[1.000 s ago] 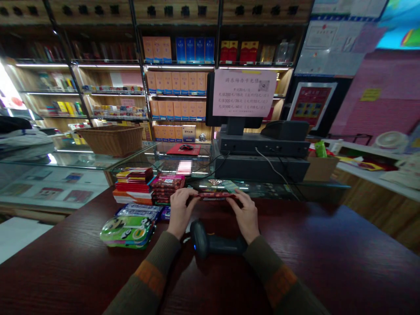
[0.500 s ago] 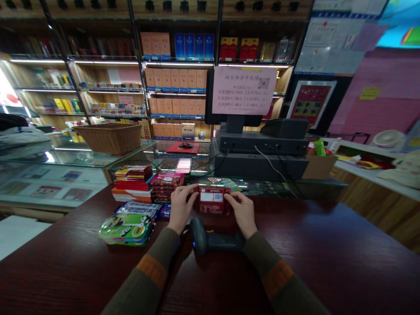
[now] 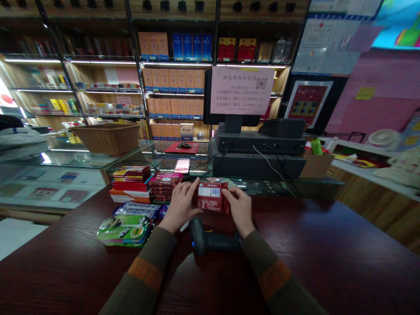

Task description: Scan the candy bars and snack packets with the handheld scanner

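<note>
Both my hands hold a small red packet (image 3: 211, 197) upright above the dark wooden counter (image 3: 328, 253), its white label with a barcode facing me. My left hand (image 3: 180, 205) grips the packet's left edge and my right hand (image 3: 240, 209) grips its right edge. A black handheld barcode scanner (image 3: 210, 238) lies on the counter just below my hands, between my wrists.
Stacks of red and dark packets (image 3: 144, 183) and green panda-print packs (image 3: 124, 228) lie left of my hands. Behind stand a till with monitor and pink sign (image 3: 242, 89), a glass counter (image 3: 65, 162), a wicker basket (image 3: 106, 138) and stocked shelves (image 3: 173, 78).
The red packet lay flat between my hands; I have tilted it upright so the barcode label faces me, and lifted it slightly nearer.
</note>
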The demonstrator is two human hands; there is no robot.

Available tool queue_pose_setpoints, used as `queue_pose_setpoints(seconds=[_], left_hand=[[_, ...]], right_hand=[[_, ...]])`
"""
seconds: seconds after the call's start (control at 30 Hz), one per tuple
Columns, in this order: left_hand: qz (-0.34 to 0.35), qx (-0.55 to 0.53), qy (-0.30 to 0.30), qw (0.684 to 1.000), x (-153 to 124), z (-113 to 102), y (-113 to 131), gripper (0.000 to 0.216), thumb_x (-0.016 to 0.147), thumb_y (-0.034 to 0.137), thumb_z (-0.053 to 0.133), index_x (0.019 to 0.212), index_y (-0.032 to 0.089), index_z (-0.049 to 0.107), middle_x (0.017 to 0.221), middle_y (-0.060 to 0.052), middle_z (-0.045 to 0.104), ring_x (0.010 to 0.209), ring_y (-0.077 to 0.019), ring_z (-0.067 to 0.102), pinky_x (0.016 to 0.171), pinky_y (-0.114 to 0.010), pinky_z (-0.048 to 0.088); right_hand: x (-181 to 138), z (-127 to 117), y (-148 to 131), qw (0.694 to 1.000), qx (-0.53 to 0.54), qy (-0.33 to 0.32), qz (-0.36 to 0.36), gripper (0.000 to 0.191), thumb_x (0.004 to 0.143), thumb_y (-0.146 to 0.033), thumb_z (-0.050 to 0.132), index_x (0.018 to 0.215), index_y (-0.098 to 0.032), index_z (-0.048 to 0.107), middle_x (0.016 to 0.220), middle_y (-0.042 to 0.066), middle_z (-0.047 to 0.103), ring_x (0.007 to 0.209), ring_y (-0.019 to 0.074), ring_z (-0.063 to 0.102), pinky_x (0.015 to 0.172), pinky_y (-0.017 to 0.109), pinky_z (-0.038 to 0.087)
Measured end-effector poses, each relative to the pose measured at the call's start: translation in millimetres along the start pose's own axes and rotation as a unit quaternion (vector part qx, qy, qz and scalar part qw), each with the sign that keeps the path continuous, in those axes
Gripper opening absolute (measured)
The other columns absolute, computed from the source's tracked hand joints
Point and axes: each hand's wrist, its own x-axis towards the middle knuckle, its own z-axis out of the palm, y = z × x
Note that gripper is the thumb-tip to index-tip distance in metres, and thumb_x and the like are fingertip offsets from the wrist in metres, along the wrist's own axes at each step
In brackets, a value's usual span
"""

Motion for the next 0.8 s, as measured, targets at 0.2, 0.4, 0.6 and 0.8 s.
queue_pose_setpoints(seconds=[0.2,0.4,0.6,0.8], left_hand=[[-0.003,0.056,0.002,0.998,-2.0,0.1,4.8,0.115,0.068,0.036,0.083,0.160,0.026,0.015,0.121,-0.011,0.052,0.118,-0.0326,0.047,0.108,-0.053,0.038],[-0.016,0.067,0.018,0.997,-2.3,-4.8,7.0,0.091,0.068,0.034,0.079,0.150,0.022,0.039,0.120,-0.012,0.053,0.120,-0.0326,0.048,0.113,-0.053,0.034],[0.012,0.050,0.025,0.998,-5.3,-9.7,6.4,0.083,0.070,0.030,0.075,0.146,0.020,0.041,0.153,-0.015,0.040,0.147,-0.0340,0.030,0.123,-0.052,0.019],[0.012,0.052,0.024,0.998,-5.7,-13.1,2.8,0.080,0.071,0.028,0.072,0.144,0.020,0.041,0.142,-0.013,0.055,0.142,-0.0325,0.040,0.126,-0.056,0.010]], right_hand=[[-3.7,0.9,-10.8,1.000,0.003,-0.011,-0.002,0.028,0.075,-0.045,0.073,0.077,-0.018,0.073,0.074,0.002,0.072,0.071,0.0190,0.063,0.069,0.029,0.048],[-4.0,1.7,-8.5,1.000,0.005,-0.013,-0.004,0.028,0.076,-0.046,0.073,0.078,-0.018,0.074,0.077,0.002,0.073,0.072,0.0190,0.063,0.070,0.030,0.048],[-1.4,3.8,6.1,0.998,0.041,-0.038,0.026,0.029,0.076,-0.046,0.073,0.082,-0.017,0.073,0.079,0.003,0.074,0.074,0.0197,0.065,0.072,0.031,0.050],[-0.5,2.2,14.1,0.992,0.087,-0.079,0.043,0.034,0.077,-0.045,0.072,0.099,-0.018,0.072,0.098,0.007,0.076,0.092,0.0234,0.070,0.086,0.037,0.054]])
